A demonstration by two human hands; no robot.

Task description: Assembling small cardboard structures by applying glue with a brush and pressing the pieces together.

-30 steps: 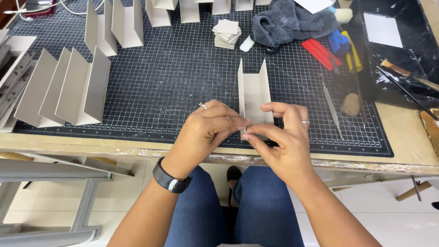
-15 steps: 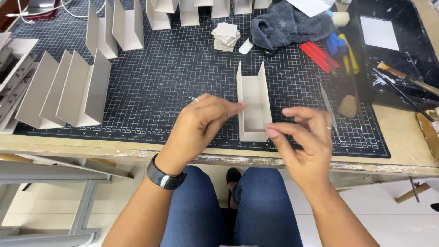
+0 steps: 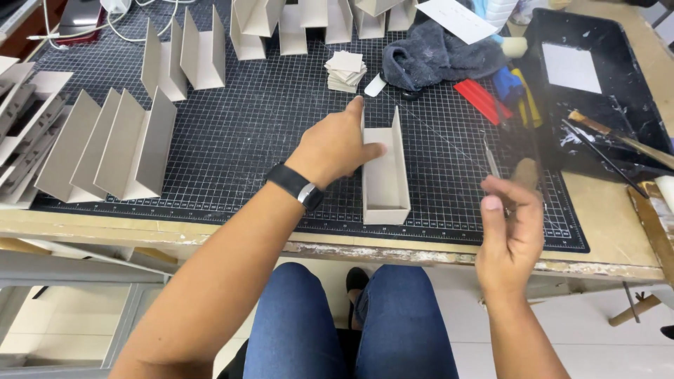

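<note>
A person is sitting at a workbench, looking down at both hands over a black cutting mat (image 3: 246, 140) marked with a white grid. The left hand (image 3: 335, 144) is reaching forward and gripping the left wall of a grey cardboard channel (image 3: 385, 168), a long open-topped piece with two upright sides. The fingers are curling over the far end of that wall and the thumb is pressing inside against it. The channel is lying lengthwise near the middle of the mat, its near end close to the mat's front edge. A black wristband (image 3: 295, 186) is sitting on the left wrist.

The right hand (image 3: 511, 228) is hovering apart from the channel, over the mat's front right corner, fingers loosely bent and touching nothing; whether it is pinching anything small cannot be told.

More folded cardboard pieces (image 3: 116, 151) are standing at the left of the mat and along its far edge. A small stack of cardboard squares (image 3: 347, 70) is resting beyond the channel, beside a dark cloth (image 3: 435, 56). A black tray (image 3: 597, 77) holding a brush (image 3: 618, 137) is sitting at the right.
</note>
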